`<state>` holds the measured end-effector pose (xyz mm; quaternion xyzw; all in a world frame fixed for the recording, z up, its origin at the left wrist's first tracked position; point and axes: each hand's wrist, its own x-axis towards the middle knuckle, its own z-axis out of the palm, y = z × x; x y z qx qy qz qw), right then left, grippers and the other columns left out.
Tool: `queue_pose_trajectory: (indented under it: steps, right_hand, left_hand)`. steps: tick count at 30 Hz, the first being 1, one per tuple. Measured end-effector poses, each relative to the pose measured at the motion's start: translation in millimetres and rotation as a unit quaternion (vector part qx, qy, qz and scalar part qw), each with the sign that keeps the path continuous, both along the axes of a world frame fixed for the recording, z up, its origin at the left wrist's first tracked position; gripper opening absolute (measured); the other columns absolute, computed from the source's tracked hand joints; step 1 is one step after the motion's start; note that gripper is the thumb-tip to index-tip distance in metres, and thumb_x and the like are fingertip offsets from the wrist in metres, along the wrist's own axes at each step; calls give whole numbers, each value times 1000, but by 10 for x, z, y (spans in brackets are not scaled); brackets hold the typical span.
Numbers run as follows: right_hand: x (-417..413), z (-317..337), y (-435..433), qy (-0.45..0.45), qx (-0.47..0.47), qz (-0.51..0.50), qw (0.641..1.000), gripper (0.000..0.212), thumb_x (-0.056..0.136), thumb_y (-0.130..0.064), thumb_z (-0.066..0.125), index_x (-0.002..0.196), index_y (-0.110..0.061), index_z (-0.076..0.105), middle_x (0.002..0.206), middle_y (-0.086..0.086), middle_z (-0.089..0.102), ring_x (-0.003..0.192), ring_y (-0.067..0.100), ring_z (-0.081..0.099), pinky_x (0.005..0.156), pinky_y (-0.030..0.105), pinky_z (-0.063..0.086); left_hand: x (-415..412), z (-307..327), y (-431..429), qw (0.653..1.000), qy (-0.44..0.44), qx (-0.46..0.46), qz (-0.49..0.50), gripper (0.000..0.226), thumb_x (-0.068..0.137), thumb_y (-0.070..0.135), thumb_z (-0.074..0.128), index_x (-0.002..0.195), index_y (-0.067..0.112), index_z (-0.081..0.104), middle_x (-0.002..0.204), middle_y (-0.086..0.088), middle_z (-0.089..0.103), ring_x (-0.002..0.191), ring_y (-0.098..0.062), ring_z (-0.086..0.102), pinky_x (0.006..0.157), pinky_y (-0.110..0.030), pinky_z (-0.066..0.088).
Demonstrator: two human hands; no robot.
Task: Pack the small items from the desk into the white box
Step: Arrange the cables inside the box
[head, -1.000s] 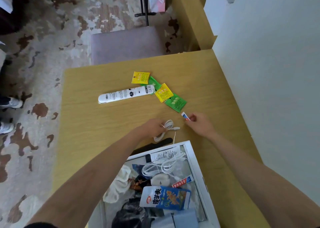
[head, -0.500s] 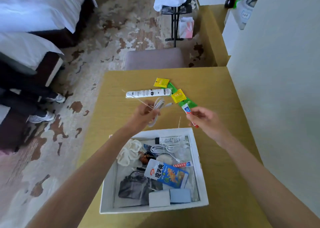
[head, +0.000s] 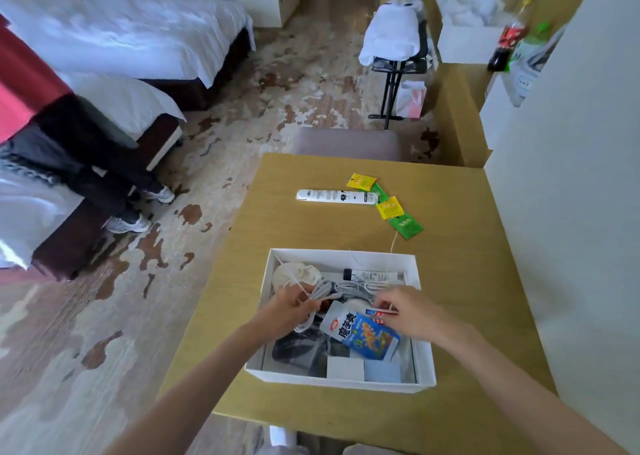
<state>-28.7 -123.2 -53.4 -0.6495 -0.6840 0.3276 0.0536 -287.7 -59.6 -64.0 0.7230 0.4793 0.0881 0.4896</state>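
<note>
The white box [head: 424, 357] sits on the wooden desk [head: 467, 281] in front of me, filled with several items, among them a blue snack pouch [head: 363, 333] and a white tube [head: 374, 275]. Inside the box, my left hand [head: 294, 305] grips a coiled white cable [head: 320, 290]. My right hand [head: 405, 311] pinches a small red-and-white tube [head: 386, 313] over the pouch. On the desk beyond the box lie a long white tube [head: 336, 196], two yellow sachets [head: 361, 181] and green sachets [head: 406, 225].
A padded stool [head: 346, 144] stands at the desk's far edge. A white wall [head: 571, 212] borders the desk on the right. Beds [head: 121, 42] and a seated person's legs [head: 104, 181] are at the left, a folding rack [head: 398, 63] farther back.
Both hands lifted the cable and the small tube off the desk and brought them down into the box. My view tilted up, showing more of the room.
</note>
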Motion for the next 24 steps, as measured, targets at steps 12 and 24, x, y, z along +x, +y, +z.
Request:
queue_pose_trajectory:
  steps: [12, 24]
  right_hand:
    - [-140, -5, -165, 10, 76, -92, 993, 17, 88, -16, 61, 103, -20, 69, 101, -9, 67, 88, 1, 60, 74, 20, 51]
    - [78, 194, -345, 40, 124, -244, 961, 18, 91, -17, 56, 89, -33, 63, 90, -18, 65, 83, 4, 60, 72, 19, 49]
  left_hand:
    - [244, -41, 115, 995, 0, 26, -97, 9, 91, 31, 56, 100, 30, 54, 75, 13, 58, 57, 9, 54, 52, -4, 40]
    - [1022, -54, 382, 978, 31, 132, -161, 21, 91, 26, 57, 102, 10, 66, 101, -6, 60, 89, -21, 59, 76, -34, 50]
